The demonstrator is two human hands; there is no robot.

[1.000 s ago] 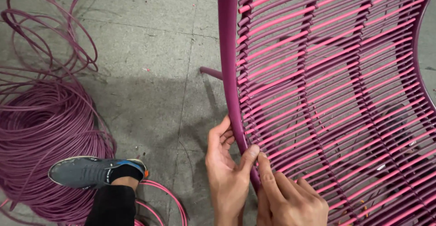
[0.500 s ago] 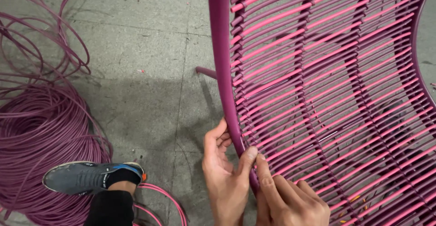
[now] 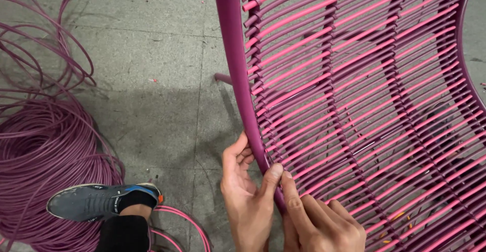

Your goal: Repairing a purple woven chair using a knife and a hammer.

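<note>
the left hand (image 3: 246,196) curls closed around the smooth purple frame tube (image 3: 238,74), the right hand (image 3: 319,221) pinches a glossy pink cord (image 3: 304,168) beside it.

Purple cord coil (image 3: 40,166), grey shoe (image 3: 93,201), perhaps concrete floor (image 3: 152,69).

My view sits a little further right and lower than a second ago, so the purple frame tube (image 3: 238,74) crosses nearer the left of the picture and my shoe (image 3: 98,201) lies lower and further left. My left hand (image 3: 248,196) is slightly higher on the tube, its thumb now pressed against the tube's inner edge. My right hand (image 3: 319,221) has its forefinger stretched further up, tip touching that thumb at the woven pink cords (image 3: 354,105). The coil of purple cord (image 3: 45,161) shows less of itself.
</note>
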